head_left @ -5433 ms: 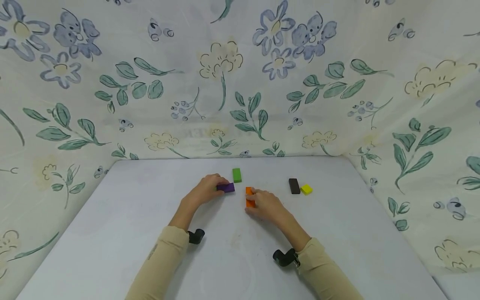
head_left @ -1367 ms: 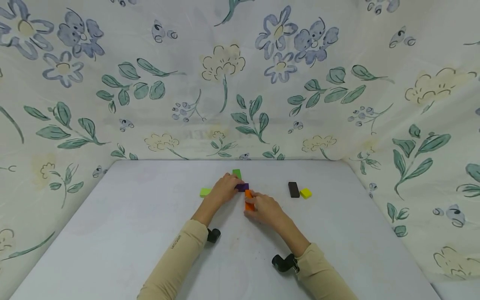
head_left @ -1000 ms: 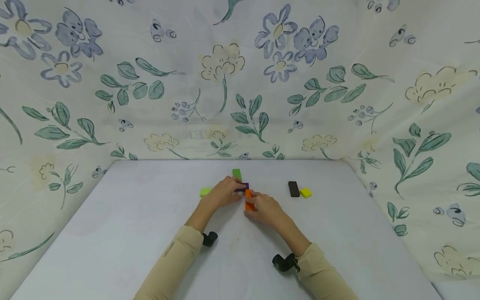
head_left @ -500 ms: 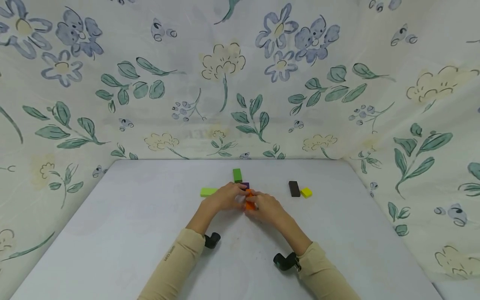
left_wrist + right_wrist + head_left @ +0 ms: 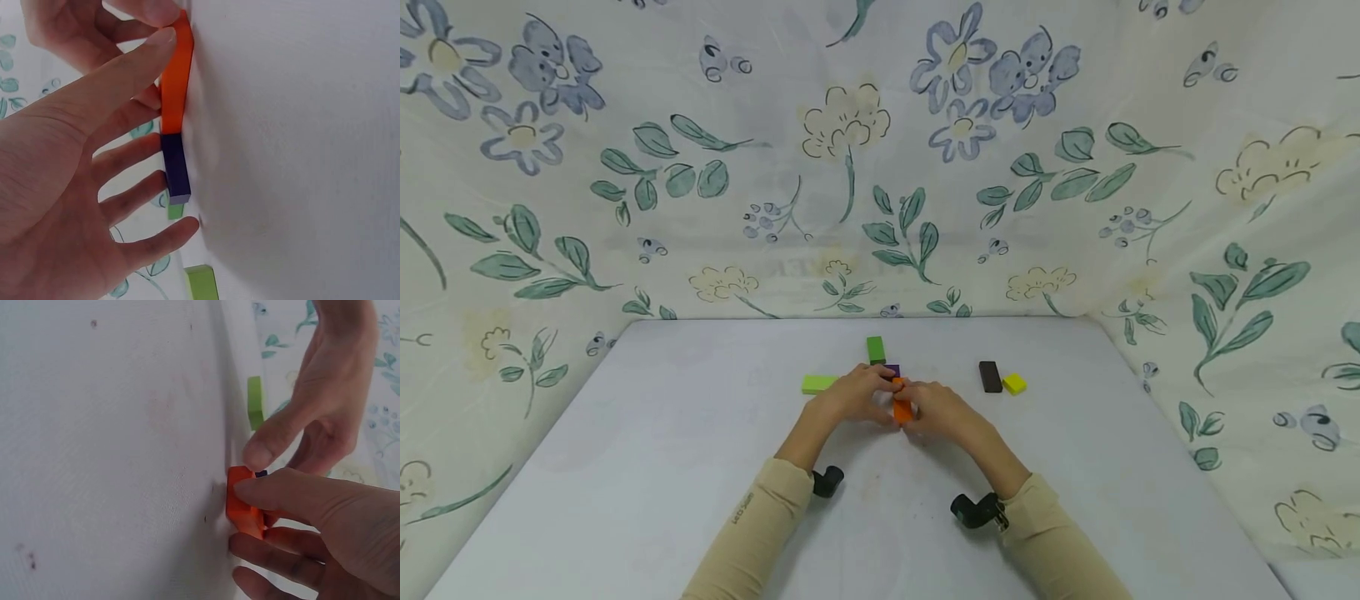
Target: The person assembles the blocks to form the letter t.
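In the head view an orange block lies lengthwise between both hands, its far end at a purple block. My left hand has thumb and index finger at the orange block; in the left wrist view its middle and ring fingers reach the purple block. My right hand pinches the orange block, its thumb on the near end. Behind the purple block lies a green block. A light green block lies left of the left hand, partly hidden by it.
A dark brown block and a small yellow block lie side by side to the right on the white table. A floral cloth hangs behind the table's far edge and along its sides.
The left hand has carried the purple block right to the orange block's far end, then moved its fingers nearer onto the orange block. The right hand stays at the orange block.
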`<state>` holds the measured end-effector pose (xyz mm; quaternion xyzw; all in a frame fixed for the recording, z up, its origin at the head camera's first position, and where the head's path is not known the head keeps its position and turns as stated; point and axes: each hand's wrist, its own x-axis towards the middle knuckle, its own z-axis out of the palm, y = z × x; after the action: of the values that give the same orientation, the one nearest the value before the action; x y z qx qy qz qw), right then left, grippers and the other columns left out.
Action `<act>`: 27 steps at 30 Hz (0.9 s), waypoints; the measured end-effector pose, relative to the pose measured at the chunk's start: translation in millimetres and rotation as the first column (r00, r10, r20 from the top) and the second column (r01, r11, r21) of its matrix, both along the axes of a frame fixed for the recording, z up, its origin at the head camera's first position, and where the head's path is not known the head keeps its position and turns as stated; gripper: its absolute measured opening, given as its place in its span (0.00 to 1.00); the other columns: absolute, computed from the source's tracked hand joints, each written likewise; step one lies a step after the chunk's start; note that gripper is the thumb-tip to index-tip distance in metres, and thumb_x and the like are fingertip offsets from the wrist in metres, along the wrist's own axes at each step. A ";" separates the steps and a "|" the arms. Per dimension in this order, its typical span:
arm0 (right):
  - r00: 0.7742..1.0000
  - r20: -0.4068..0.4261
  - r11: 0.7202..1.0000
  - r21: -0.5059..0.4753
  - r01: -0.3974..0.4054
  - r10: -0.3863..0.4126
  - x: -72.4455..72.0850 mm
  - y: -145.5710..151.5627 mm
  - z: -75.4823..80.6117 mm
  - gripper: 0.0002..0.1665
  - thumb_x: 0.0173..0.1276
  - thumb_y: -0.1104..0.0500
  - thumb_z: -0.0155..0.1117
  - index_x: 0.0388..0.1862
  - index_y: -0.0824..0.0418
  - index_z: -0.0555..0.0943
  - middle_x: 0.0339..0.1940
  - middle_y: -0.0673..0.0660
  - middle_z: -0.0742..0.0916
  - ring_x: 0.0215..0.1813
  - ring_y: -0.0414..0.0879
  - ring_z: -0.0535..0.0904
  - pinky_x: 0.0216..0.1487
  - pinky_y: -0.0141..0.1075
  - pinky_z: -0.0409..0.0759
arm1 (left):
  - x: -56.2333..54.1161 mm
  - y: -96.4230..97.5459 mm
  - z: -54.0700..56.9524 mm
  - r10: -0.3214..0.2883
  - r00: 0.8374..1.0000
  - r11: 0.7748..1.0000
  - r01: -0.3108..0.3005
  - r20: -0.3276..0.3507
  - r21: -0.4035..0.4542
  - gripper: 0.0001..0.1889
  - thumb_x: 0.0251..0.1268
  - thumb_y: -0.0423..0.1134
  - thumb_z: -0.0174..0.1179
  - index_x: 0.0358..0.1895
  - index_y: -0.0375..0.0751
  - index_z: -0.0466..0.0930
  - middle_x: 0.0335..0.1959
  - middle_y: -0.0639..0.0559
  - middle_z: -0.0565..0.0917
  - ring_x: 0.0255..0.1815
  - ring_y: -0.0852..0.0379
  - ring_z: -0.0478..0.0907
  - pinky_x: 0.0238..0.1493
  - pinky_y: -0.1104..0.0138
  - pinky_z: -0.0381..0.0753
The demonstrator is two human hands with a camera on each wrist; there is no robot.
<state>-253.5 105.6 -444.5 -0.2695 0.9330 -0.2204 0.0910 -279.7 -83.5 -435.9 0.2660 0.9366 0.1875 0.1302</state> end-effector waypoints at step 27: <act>1.000 -0.012 0.999 0.033 -0.020 0.020 -2.1 9.3 4.0 0.28 0.63 0.55 0.71 0.62 0.60 0.77 0.54 0.56 0.86 0.41 0.47 0.78 0.48 0.40 0.81 | 3.8 8.0 4.3 0.002 1.000 0.997 -0.003 -0.020 -0.074 0.30 0.52 0.50 0.74 0.61 0.49 0.81 0.72 0.46 0.69 0.73 0.42 0.64 0.72 0.51 0.66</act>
<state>-255.6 115.0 -440.6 -0.2786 0.9343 -0.2024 0.0919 -275.9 -75.5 -431.6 0.2616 0.9444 0.1504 0.1303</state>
